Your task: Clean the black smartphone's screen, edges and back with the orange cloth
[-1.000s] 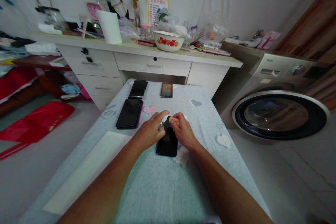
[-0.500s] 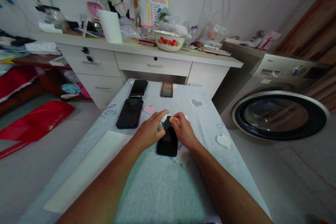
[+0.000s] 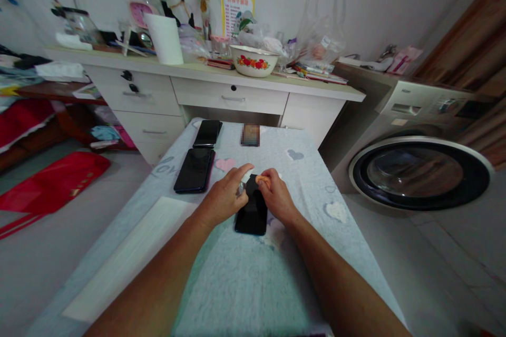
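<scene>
A black phone (image 3: 253,214) lies on the cloth-covered table, below both hands. My left hand (image 3: 228,193) is wrapped round a small spray bottle (image 3: 245,176) with a white top, held over the phone's upper left part. My right hand (image 3: 275,194) pinches an orange cloth (image 3: 263,180) at the phone's upper right edge. Further left lie a second dark phone (image 3: 194,170) with a reddish edge and, behind it, another black device (image 3: 207,133). At the far side of the table is a small pixelated rectangular item (image 3: 250,135).
A long pale strip (image 3: 130,258) lies along the table's left side. Behind the table, a white desk (image 3: 233,96) carries a floral bowl (image 3: 253,61), a white paper roll (image 3: 164,38) and plastic bags. A washing machine (image 3: 421,142) stands at the right.
</scene>
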`<move>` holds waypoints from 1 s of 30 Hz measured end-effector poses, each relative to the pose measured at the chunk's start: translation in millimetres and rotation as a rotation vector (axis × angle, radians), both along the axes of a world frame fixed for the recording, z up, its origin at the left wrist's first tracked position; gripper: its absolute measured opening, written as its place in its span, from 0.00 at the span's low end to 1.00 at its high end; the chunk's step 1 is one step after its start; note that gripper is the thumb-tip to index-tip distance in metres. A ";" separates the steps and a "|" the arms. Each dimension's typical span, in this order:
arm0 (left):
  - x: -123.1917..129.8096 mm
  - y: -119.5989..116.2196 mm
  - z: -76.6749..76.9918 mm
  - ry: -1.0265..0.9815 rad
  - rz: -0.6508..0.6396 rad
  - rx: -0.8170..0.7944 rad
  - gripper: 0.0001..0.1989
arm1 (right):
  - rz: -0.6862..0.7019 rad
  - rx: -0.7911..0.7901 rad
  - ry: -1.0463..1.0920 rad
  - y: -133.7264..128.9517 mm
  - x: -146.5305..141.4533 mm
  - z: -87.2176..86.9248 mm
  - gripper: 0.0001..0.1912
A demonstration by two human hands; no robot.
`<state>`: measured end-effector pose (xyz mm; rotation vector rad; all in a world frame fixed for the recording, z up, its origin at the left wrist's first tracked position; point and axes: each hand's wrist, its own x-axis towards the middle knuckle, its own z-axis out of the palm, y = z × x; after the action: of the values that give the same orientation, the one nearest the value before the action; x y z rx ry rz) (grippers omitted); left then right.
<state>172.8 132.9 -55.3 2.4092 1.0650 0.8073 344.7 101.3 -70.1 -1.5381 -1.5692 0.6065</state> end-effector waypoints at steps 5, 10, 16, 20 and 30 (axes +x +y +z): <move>0.1 1.2 -0.5 0.020 -0.004 0.004 0.33 | 0.002 -0.001 0.001 0.0 -0.6 -0.1 0.07; 0.0 1.5 -1.7 0.017 -0.021 0.008 0.31 | 0.009 -0.003 -0.010 -0.1 -0.8 -0.2 0.07; 0.9 0.6 0.3 -0.017 0.018 0.019 0.35 | 0.003 0.003 -0.022 0.5 0.0 -0.9 0.07; 1.4 1.1 -0.5 -0.005 -0.009 0.013 0.34 | 0.004 0.006 -0.020 0.0 0.6 -1.1 0.07; 1.6 0.0 0.8 -0.033 0.030 0.023 0.34 | -0.010 0.002 -0.021 0.7 2.0 0.1 0.07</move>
<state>174.4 132.8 -54.5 2.3949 1.0878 0.8712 346.6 102.0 -70.0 -1.5547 -1.5762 0.5848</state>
